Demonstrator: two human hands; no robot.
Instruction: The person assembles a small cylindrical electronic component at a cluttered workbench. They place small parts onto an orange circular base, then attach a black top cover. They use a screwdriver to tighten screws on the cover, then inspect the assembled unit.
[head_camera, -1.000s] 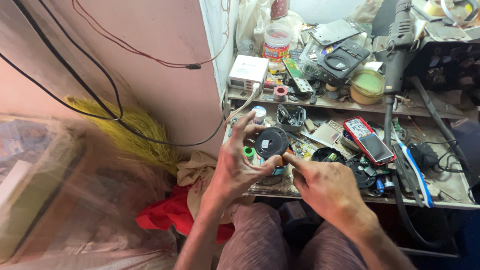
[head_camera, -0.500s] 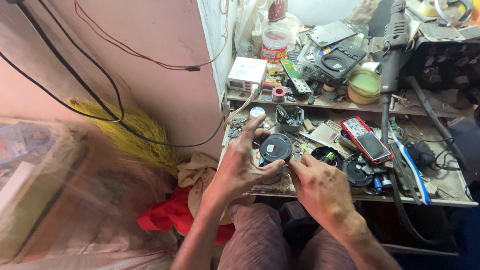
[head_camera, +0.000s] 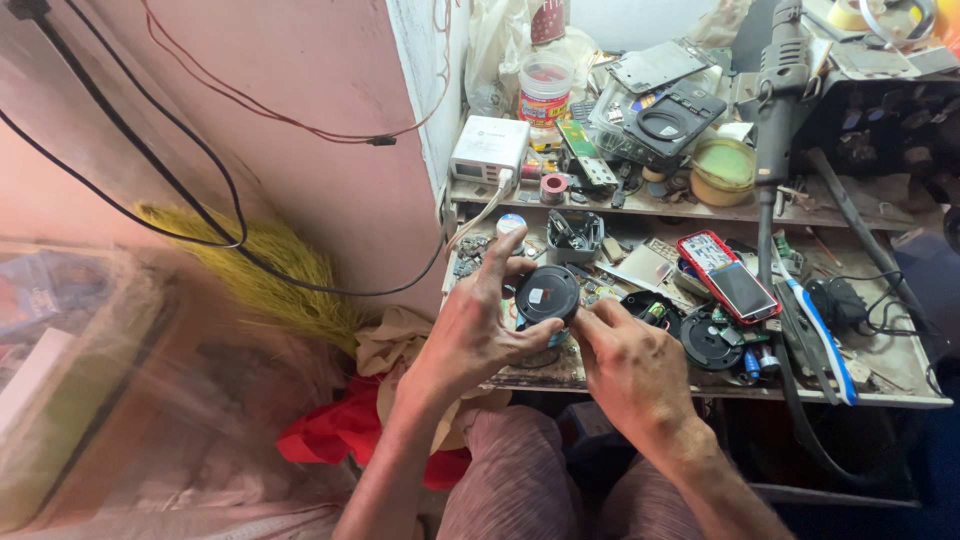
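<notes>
Now the left hand (head_camera: 470, 335) keeps a narrow grip around the round black disc (head_camera: 548, 293), thumb and fingers on its rim. Beside it, the right hand (head_camera: 630, 365) touches the disc's lower edge, above the bench (head_camera: 905, 385).

- Cluttered wooden workbench (head_camera: 905, 385) fills right half of frame, with a raised back shelf (head_camera: 640, 207) along upper centre.
- On shelf: white charger box (head_camera: 489, 149) at its left end, red-lidded clear jar (head_camera: 545, 92) behind it, small tape roll (head_camera: 552, 187), green circuit strip (head_camera: 582, 150), black square device with round ring (head_camera: 670, 118), yellow-green round tin (head_camera: 723, 170).
- On bench, centre: small black tray of parts (head_camera: 574, 232), open black round shell (head_camera: 651, 309), black round disc (head_camera: 708, 343).
- Right of centre: red-cased phone (head_camera: 728, 276), blue-white toothbrush (head_camera: 822, 335), black cable coil (head_camera: 845, 300).
- Black rotary tool (head_camera: 776, 95) leans from upper right down to bench.
</notes>
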